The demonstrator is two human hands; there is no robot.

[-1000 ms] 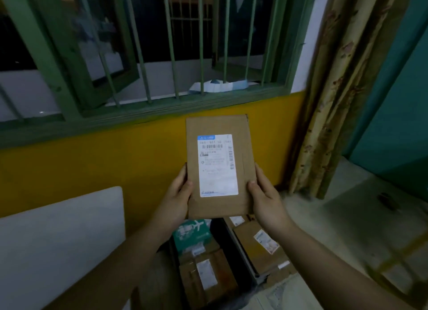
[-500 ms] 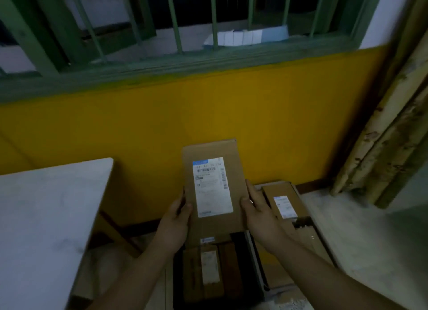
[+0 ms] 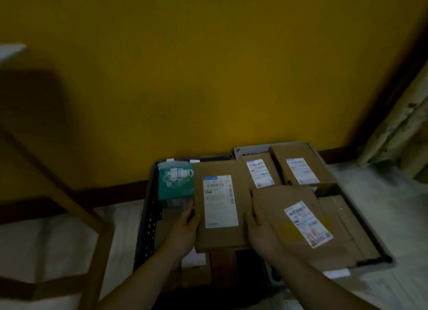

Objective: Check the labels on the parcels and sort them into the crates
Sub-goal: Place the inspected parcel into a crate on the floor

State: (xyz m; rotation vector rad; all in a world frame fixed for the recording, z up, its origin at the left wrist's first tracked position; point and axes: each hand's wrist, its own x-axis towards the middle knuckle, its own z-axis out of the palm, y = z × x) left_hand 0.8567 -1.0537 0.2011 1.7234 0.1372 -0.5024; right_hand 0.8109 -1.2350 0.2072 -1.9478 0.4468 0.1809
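Evidently the placing step is in hand: a brown parcel [image 3: 221,208], label up, is held over the dark crate [image 3: 148,217], against its right edge beside the grey crate [image 3: 370,228]. Left hand [image 3: 185,228] and right hand [image 3: 260,231] grip its side edges. Next it wants lowering flat. The dark crate's contents beneath are obscured; label print is illegible.

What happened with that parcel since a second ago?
The brown parcel came down from window height to just above the dark crate, beside the green box. Both hands, left and right, still grip its edges, label up. The grey crate's parcels look unchanged.
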